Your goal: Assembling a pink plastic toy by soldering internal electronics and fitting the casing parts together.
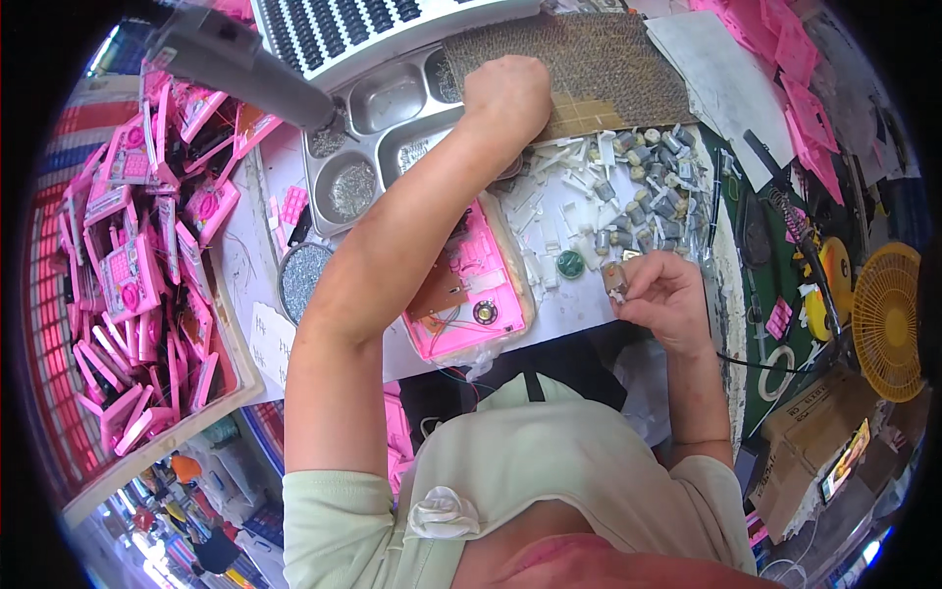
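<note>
My right hand [669,302] pinches a small motor [614,281] between thumb and fingers, near the table's front edge. My left hand [507,96] is closed above the corner of a brown corrugated sheet [599,69], beside the metal compartment tray [388,98]; its fingers hide whatever they may hold. Under my left forearm lies an open pink plastic casing [502,304] with a brown board, wires and a round speaker [485,312]. A small round green piece [569,263] sits between the casing and my right hand. Several grey motors [667,182] and white plastic parts [530,211] lie beyond it.
A heap of pink assembled casings [132,265] fills a bin at left. A grey cylindrical tool [240,69] hangs above the tray. A round dish of tiny metal parts [304,280] stands left of the casing. At right are a yellow fan [886,322] and a tape roll [777,373].
</note>
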The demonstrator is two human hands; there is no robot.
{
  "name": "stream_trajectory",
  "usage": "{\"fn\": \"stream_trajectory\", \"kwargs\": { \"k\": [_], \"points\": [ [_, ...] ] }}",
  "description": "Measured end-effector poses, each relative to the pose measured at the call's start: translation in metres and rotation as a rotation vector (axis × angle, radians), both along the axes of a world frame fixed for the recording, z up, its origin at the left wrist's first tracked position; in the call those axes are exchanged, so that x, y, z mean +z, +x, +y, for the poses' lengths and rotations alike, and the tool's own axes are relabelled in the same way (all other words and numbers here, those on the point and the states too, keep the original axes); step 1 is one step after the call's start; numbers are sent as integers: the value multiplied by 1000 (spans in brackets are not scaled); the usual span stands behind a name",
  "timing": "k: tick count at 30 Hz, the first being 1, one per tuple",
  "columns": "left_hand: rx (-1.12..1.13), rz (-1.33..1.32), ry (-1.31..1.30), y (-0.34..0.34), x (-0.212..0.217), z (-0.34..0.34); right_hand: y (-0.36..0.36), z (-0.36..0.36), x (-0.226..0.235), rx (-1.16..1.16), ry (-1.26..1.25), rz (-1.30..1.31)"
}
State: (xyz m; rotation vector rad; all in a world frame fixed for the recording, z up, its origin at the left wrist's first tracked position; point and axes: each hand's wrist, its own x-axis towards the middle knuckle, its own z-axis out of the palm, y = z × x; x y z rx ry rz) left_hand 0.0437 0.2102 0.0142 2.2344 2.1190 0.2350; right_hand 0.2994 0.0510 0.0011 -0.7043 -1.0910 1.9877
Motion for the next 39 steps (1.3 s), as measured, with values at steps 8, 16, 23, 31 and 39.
{"fn": "stream_trajectory", "kwargs": {
  "k": [8,16,23,31,39],
  "points": [
    [-61,-8,6,1,-4,-1,-10,-4,2,23,-3,-48],
    [-113,-636,190,-17,16,-44,2,-1,-9,-63,-90,50],
    [-110,-609,236,-70,13,-87,5,-1,-1,-62,-44,-21],
    [96,-85,251,-165,30,-13,-10,1,-3,-17,-52,-88],
    [118,38,148,-137,28,24,-19,11,2,-31,-25,-156]
  ]
}}
